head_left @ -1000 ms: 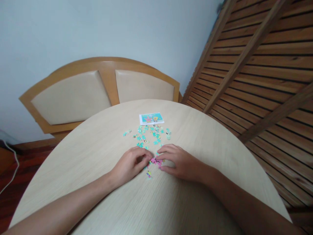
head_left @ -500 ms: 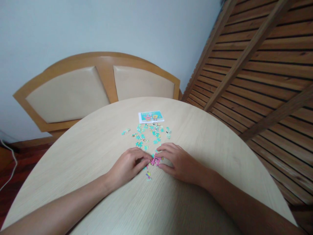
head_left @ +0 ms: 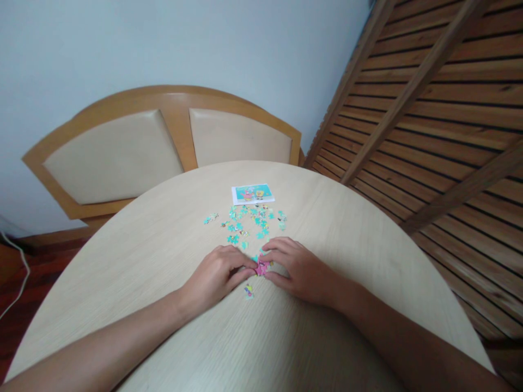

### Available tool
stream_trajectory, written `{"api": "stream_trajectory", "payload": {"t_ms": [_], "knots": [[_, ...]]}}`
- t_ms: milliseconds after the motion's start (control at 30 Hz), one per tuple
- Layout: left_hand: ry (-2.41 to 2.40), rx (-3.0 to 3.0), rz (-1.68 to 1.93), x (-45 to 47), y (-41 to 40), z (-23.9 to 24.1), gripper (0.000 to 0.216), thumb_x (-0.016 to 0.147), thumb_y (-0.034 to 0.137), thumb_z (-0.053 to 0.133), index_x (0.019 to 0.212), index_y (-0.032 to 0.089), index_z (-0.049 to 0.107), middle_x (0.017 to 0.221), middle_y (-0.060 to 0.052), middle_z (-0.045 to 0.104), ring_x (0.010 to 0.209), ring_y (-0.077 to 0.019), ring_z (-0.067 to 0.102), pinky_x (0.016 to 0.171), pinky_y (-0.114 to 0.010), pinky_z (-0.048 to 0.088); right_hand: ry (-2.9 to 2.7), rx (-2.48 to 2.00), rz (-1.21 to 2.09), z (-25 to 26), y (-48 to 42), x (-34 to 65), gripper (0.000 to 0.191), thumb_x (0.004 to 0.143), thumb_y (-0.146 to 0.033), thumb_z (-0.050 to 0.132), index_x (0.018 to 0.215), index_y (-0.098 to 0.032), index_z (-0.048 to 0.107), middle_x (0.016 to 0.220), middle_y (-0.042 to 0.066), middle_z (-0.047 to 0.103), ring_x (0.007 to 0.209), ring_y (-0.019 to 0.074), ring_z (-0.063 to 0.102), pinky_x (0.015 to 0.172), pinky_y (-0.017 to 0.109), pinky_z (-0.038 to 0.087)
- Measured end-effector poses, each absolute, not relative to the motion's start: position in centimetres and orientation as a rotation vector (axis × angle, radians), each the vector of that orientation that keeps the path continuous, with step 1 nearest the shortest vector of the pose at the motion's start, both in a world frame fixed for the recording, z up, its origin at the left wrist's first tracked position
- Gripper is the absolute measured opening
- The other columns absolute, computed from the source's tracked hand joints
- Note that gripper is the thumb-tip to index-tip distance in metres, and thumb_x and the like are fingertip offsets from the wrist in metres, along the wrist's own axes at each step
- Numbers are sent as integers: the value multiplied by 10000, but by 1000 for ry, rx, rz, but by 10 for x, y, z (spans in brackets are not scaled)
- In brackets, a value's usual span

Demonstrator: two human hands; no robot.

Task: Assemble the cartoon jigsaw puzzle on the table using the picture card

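Observation:
Pink jigsaw puzzle pieces (head_left: pixel 262 265) lie together on the table between my two hands. My left hand (head_left: pixel 220 270) is closed, its thumb and fingertips pinching at the left edge of this pink cluster; the piece under them is mostly covered. From the right, my right hand (head_left: pixel 296 270) curves around the cluster, thumb at the near side and fingers at the far side, holding it. Nearer to me lies a separate yellow, purple and pale green puzzle piece (head_left: pixel 249 292).
Several loose turquoise puzzle pieces (head_left: pixel 237 227) are scattered beyond my hands. A picture card (head_left: pixel 254 194) with a pink and a yellow cartoon figure lies behind them. The round wooden table (head_left: pixel 163 218) meets a padded chair back (head_left: pixel 114 158); wooden slats (head_left: pixel 408 120) rise at the right.
My left hand has shifted slightly right, bringing the pink piece at its fingertips up against the pink cluster. My right hand has stayed nearly still.

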State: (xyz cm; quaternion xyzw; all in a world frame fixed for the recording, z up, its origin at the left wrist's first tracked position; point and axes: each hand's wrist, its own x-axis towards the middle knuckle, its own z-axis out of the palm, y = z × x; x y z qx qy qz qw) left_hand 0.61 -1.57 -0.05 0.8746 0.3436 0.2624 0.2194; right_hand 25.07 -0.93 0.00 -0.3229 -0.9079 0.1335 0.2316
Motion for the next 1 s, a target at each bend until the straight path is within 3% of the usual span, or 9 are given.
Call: {"api": "stream_trajectory", "payload": {"t_ms": [467, 700, 1000], "knots": [[938, 2517, 688, 4, -14, 2, 191, 1024, 330, 565, 1034, 233, 730, 982, -46, 753, 945, -210, 671, 878, -363, 495, -2494, -862, 375, 0, -8, 251, 233, 953, -311, 639, 1147, -199, 706, 1199, 116, 676, 1162, 252, 595, 1042, 450, 475], [990, 2514, 769, -5, -8, 5, 159, 960, 224, 555, 1074, 208, 664, 1055, -67, 698, 1012, -225, 626, 934, -394, 485, -2520, -823, 379, 5, -8, 253, 255, 943, -288, 647, 1178, -207, 705, 1220, 116, 661, 1190, 255, 576, 1042, 443, 470], [816, 2654, 569, -21, 2, 11, 144, 927, 292, 625, 1051, 224, 646, 1106, -71, 658, 1058, -242, 600, 960, -388, 461, -2651, -708, 336, 2, -9, 256, 243, 950, -268, 628, 1169, -254, 731, 1238, 94, 679, 1208, 261, 572, 1075, 485, 431]]}}
